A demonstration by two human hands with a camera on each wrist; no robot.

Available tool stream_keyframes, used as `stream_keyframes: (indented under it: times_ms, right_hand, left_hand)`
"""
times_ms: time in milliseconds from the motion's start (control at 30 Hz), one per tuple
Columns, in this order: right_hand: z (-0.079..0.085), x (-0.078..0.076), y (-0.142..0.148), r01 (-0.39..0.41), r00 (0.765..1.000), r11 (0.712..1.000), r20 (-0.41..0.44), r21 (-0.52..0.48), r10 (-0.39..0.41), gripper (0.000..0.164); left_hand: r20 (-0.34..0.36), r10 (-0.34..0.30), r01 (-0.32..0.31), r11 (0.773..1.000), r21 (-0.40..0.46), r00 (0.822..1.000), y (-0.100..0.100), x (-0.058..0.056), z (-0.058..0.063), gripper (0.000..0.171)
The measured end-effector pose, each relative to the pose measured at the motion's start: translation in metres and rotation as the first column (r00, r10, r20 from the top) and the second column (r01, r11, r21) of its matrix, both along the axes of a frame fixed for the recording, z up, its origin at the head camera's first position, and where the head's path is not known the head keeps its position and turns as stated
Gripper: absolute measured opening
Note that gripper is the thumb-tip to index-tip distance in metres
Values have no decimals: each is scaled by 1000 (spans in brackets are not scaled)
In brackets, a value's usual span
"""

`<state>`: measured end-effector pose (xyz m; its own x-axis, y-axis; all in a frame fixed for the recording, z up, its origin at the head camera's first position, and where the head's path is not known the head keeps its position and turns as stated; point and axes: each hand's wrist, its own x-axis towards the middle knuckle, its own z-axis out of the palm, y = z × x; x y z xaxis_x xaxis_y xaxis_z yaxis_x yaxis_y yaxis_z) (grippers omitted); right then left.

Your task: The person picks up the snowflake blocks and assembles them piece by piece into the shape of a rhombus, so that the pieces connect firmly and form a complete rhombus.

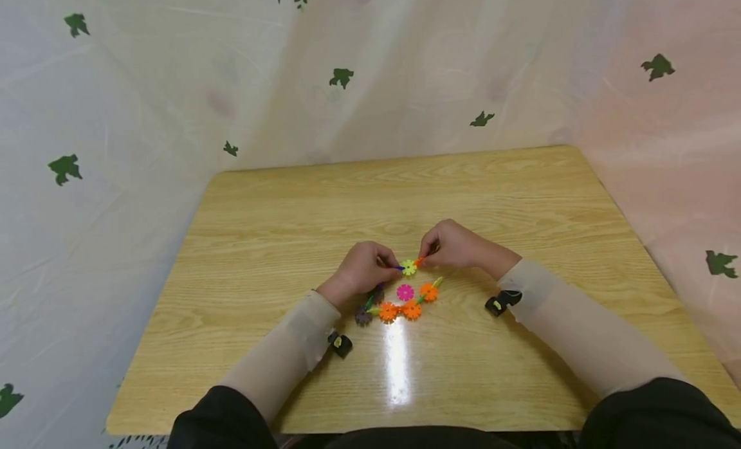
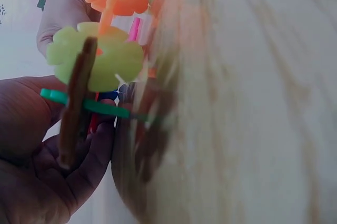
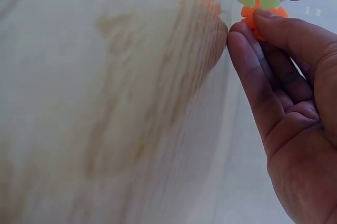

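In the head view, a yellow-green notched plastic disc [image 1: 408, 267] sits between both hands. The left hand [image 1: 363, 265] pinches a blue disc [image 1: 399, 267] at its left side. An orange disc [image 1: 419, 261], joined to its right side, is pinched between the thumb and fingers of the right hand [image 1: 454, 244]. A curved chain of interlocked discs lies nearer the body, with a dark disc [image 1: 363, 316], a green disc [image 1: 369, 302] and an orange disc [image 1: 388, 312] among them. Close to the left hand in the left wrist view are a brown disc [image 2: 79, 103] and a green one.
A pink disc [image 1: 405, 292] lies inside the curve of the chain. The wooden table [image 1: 260, 243] meets a pale curtain [image 1: 405, 63] with green leaf shapes behind it. Black wrist straps hang from both sleeves, the right strap [image 1: 502, 302] over the table.
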<state>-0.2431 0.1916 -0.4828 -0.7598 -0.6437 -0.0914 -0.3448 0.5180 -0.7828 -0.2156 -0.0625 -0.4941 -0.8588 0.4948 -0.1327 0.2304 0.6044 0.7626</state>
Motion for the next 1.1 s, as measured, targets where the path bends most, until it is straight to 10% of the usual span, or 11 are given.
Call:
stream_keyframes:
  times_ms: [667, 833, 1100]
  right_hand:
    - [27, 13, -13, -95, 974, 983, -189, 156, 124, 9]
    - [31, 26, -30, -306, 948, 929, -22, 208, 317, 23]
    - [24, 22, -6, -222, 975, 916, 77, 335, 208, 31]
  left_hand:
    - [-48, 0, -1, 1000, -20, 999, -1, -3, -1, 9]
    - [-48, -2, 2, 1000, -19, 999, -3, -4, -1, 8]
    - [-10, -6, 6, 1000, -8, 1000, -3, 0, 0, 9]
